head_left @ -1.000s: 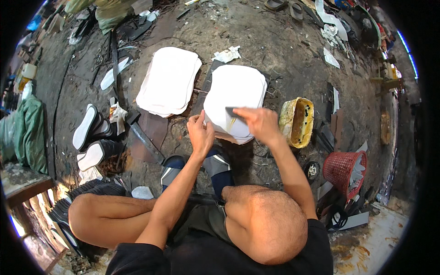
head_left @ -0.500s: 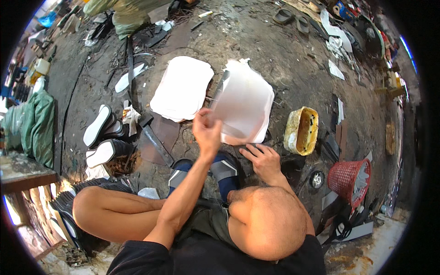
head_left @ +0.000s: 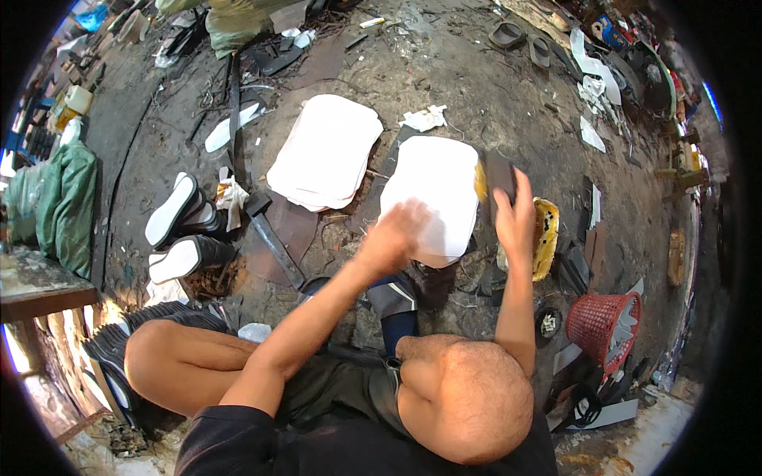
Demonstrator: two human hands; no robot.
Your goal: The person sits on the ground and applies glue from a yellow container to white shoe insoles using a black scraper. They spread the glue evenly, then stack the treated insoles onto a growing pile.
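Observation:
A smooth white sheet (head_left: pixel 432 170) with rounded corners lies on the floor in front of me. My left hand (head_left: pixel 397 232) is over its lower left part, fingers stretched out flat and partly smeared by motion. In my right hand (head_left: pixel 516 214) is a dark, blocky brush (head_left: pixel 498 174) with a yellow edge, blurred, held beside the sheet's right edge. Below that hand stands a yellow-smeared tub (head_left: pixel 546 242), partly hidden by my right wrist. A stack of similar white sheets (head_left: pixel 325 147) lies to the left.
A hammer (head_left: pixel 274 246) lies left of my feet, near white-topped soles (head_left: pixel 175 210). To the right stands a red basket (head_left: pixel 599 329) beside a small round dish (head_left: pixel 548 324). A pair of slippers (head_left: pixel 520 44) lies far off, among scraps. A low wooden table (head_left: pixel 48 297) is at the left.
My right hand has gone from the sheet's near edge up and right, and now holds the brush. The sheet, lifted and blurred before, now lies flat, with my left hand moved right over it.

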